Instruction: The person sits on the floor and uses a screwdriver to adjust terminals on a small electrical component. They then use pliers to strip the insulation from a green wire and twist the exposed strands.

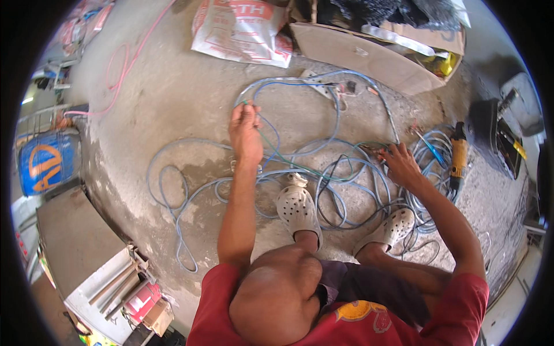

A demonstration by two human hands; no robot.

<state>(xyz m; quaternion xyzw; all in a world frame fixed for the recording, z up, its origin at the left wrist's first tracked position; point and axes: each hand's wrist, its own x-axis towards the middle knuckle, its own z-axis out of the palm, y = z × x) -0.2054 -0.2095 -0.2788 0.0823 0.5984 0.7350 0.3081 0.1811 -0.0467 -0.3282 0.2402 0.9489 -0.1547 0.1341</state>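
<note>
The left hand point(247, 134) pinches a green wire point(276, 152) between thumb and fingers — the wire slants over looser loops. The right hand point(402, 166) is beside coiled blue-grey cable point(416, 209); whether its fingertips grip, I cannot tell. Farther right — a yellow-bodied angle grinder point(459, 157).

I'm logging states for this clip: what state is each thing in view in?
Left hand, fingers pinched on green wire
Right hand, fingers bent at the wires; grip unclear
Green wire, held at the left hand, running slantwise across the loops
Blue-grey cable, partly coiled, partly in loose loops
Yellow power tool, lying beside the coils
White clogs, worn
Cardboard box, open, filled
Pink cord, loose on the floor
</note>
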